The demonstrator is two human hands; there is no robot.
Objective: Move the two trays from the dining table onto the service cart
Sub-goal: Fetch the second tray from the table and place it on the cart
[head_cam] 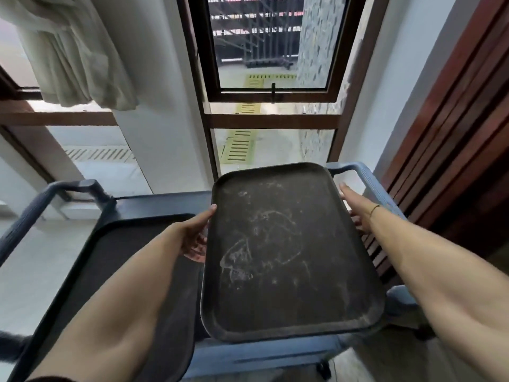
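Two dark trays show above the blue service cart. The scuffed tray, marked with pale smears, is gripped on both long edges: the left hand clasps its left rim, thumb on top and fingers beneath, and the right hand clasps its right rim. It hangs over the cart's right half. The second tray lies on the cart's left half, partly under the left forearm. A window stands beyond the cart.
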